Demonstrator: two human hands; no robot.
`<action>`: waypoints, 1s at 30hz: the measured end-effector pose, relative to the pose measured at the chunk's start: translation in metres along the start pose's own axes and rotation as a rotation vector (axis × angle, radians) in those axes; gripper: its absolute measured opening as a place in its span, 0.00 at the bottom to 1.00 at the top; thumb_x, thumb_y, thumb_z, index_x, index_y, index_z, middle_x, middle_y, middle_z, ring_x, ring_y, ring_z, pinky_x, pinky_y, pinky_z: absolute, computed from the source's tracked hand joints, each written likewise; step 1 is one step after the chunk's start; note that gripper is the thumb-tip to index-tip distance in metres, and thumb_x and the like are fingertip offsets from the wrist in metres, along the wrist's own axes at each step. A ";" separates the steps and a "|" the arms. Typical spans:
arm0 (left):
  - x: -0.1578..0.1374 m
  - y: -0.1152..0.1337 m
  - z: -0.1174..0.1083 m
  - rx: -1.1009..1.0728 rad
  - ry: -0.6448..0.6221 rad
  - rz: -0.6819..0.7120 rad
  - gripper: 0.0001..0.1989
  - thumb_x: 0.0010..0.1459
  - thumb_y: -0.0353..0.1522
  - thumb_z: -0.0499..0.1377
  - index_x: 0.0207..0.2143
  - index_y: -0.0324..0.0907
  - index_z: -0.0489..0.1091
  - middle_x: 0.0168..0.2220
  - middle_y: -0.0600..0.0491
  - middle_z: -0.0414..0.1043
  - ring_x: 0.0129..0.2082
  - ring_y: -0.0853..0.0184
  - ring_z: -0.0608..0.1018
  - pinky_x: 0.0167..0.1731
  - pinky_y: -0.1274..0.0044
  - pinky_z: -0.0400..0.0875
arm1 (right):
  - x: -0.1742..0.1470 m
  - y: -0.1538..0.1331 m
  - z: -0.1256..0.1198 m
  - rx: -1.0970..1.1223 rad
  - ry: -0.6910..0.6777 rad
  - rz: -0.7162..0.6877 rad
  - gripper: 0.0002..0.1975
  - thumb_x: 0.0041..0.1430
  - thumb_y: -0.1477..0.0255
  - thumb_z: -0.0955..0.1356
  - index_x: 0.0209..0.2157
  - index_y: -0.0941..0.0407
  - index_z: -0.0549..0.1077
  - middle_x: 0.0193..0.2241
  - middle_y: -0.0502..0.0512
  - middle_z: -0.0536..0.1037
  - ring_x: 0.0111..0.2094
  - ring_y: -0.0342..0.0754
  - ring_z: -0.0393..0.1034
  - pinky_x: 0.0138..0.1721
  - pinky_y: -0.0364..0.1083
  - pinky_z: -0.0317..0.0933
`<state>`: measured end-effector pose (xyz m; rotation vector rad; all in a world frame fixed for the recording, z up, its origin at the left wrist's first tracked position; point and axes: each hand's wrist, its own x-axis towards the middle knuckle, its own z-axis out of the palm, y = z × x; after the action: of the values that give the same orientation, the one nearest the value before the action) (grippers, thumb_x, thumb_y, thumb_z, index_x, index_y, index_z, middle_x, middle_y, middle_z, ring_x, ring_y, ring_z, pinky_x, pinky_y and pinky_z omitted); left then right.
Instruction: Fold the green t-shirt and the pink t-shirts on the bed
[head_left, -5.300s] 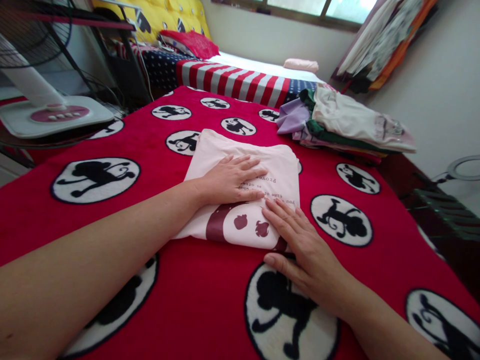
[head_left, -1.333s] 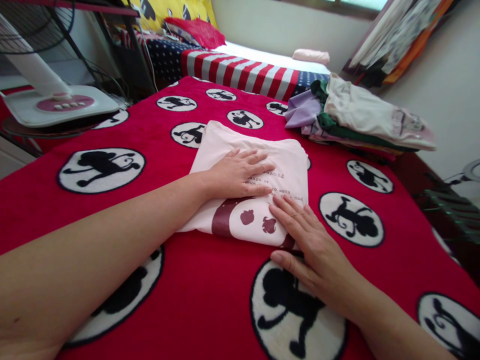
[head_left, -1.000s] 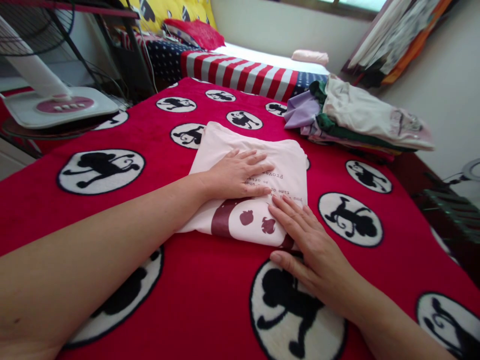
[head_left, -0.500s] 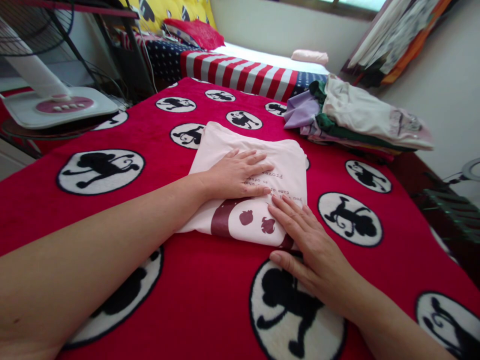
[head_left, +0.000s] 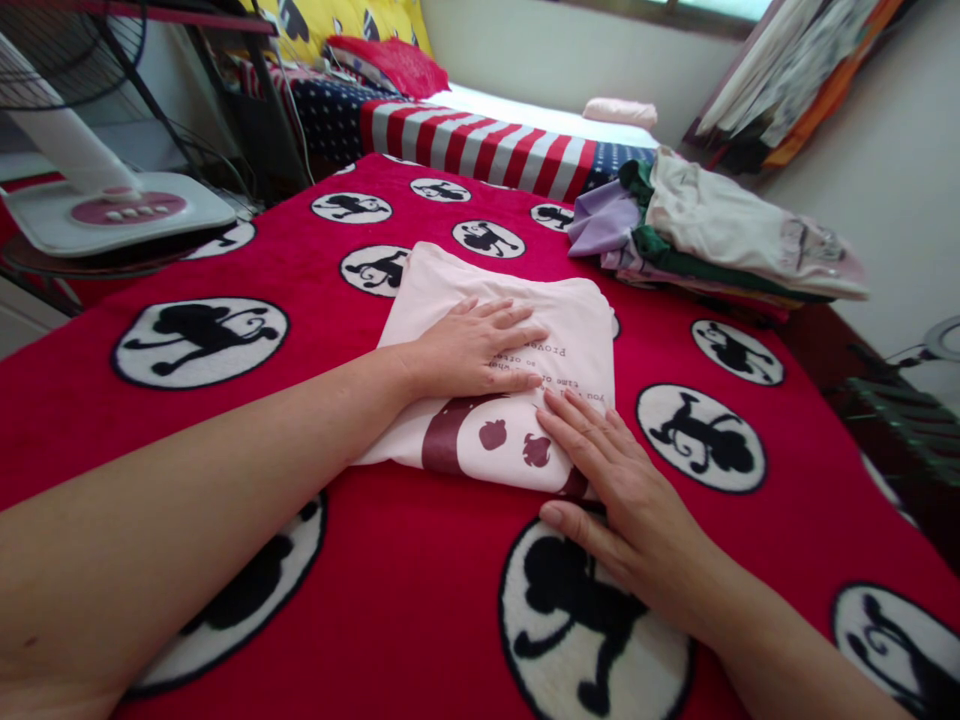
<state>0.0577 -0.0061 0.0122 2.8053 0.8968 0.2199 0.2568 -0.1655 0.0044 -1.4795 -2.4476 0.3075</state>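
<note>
A folded pale pink T-shirt [head_left: 442,290] with printed text and a dark maroon design lies on the red blanket [head_left: 420,580]. My left hand [head_left: 480,350] rests flat across the middle of the shirt, fingers stretched out and covering part of the lettering. Over the shirt's near right corner lies my right hand [head_left: 622,490], its fingers extended on the print and its thumb apart, over the blanket. The tips of the right fingers come close to the left little finger or thumb side. Neither hand grips anything.
Several folded clothes [head_left: 735,220] form a stack at the back right of the blanket. A white fan [head_left: 127,210] stands at the left. Behind are a flag-patterned bed cover [head_left: 480,145] and a red pillow [head_left: 397,65]. Clothes [head_left: 795,90] hang at the upper right.
</note>
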 end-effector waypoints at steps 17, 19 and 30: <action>0.000 0.000 0.000 0.003 0.016 0.012 0.34 0.63 0.54 0.47 0.66 0.51 0.54 0.70 0.51 0.44 0.69 0.54 0.48 0.65 0.60 0.39 | 0.001 0.000 -0.001 -0.022 -0.006 0.003 0.32 0.65 0.58 0.63 0.67 0.54 0.53 0.68 0.56 0.51 0.69 0.51 0.38 0.67 0.59 0.40; 0.000 -0.001 0.001 0.006 0.018 0.014 0.34 0.63 0.54 0.47 0.66 0.51 0.54 0.70 0.51 0.44 0.69 0.54 0.48 0.65 0.60 0.39 | 0.001 0.000 0.000 -0.019 -0.006 0.001 0.32 0.65 0.58 0.62 0.67 0.54 0.53 0.68 0.56 0.51 0.69 0.51 0.38 0.67 0.59 0.40; 0.000 -0.001 0.001 0.003 0.009 0.000 0.34 0.63 0.54 0.47 0.66 0.52 0.53 0.70 0.53 0.43 0.69 0.55 0.47 0.65 0.60 0.38 | 0.000 0.001 0.000 -0.023 -0.007 0.001 0.33 0.65 0.58 0.62 0.67 0.53 0.52 0.69 0.55 0.50 0.69 0.51 0.38 0.68 0.59 0.40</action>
<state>0.0575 -0.0056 0.0106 2.8096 0.8995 0.2315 0.2572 -0.1654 0.0037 -1.4919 -2.4638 0.2853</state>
